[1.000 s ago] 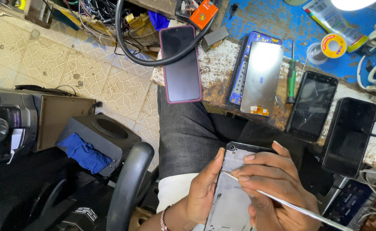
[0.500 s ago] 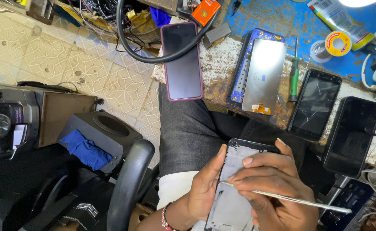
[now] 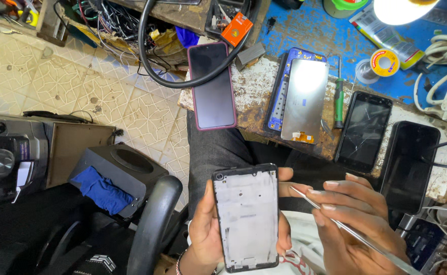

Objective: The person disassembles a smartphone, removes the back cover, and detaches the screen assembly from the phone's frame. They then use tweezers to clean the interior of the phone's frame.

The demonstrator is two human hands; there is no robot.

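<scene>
Behind our hands, a worn blue-and-white workbench (image 3: 254, 91) is bearing several phones. Our left hand (image 3: 208, 234) is gripping a grey bare phone frame (image 3: 246, 216) upright over our lap; our right hand (image 3: 356, 224) is pinching a thin metal pry tool (image 3: 351, 231) just beside its edge.

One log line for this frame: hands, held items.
left hand: holds phone frame upright | right hand: holds thin metal tool, tip beside frame edge | bench: other phones
</scene>
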